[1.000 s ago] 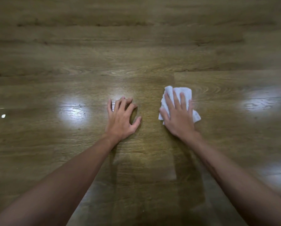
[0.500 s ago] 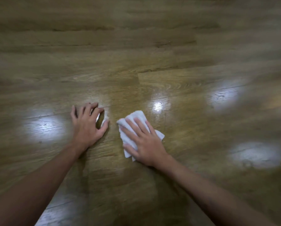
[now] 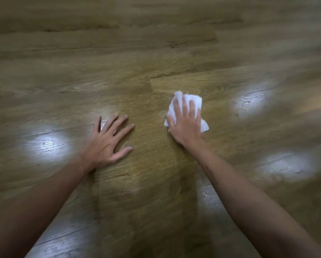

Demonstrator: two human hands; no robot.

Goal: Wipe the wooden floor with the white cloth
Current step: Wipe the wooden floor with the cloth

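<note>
The right hand [image 3: 186, 125] lies flat on the crumpled white cloth [image 3: 185, 101], its grip spread and pressing the cloth against the brown wooden plank floor [image 3: 156, 43], right of centre. The cloth pokes out on the far side of the fingers, so unwiped boards lie farther away. The left hand [image 3: 107, 142] rests released, splayed on bare floor.

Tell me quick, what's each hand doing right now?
Left hand: open, fingers spread, flat on the wooden floor, holding nothing.
Right hand: open, pressing the white cloth flat on the floor.
</note>
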